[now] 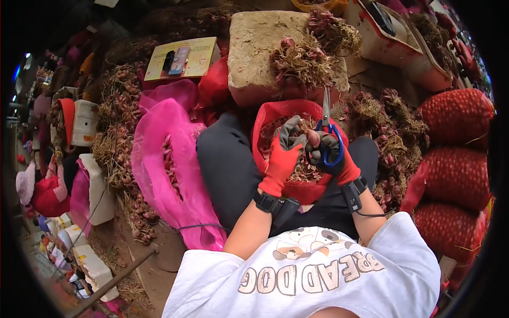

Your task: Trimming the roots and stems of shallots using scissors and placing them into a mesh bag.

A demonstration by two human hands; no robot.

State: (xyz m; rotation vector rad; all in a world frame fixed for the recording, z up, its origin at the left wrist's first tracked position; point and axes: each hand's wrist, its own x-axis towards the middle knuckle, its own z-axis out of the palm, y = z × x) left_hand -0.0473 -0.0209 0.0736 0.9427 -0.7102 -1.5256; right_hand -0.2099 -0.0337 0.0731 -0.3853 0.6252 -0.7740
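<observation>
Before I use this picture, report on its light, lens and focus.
Head view throughout: black, curved fisheye rim; upper left dim; small bright lights at far left, background there soft; shirt brightly lit; scissors fairly sharp.

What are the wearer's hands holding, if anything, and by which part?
The right hand holds scissors by the blue handles. The left hand is curled close by; whether it grips anything cannot be told clearly.

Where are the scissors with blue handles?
In the head view, right of the middle: the scissors are in the gloved right hand, over the red bag, blades pointing away from the person.
</observation>
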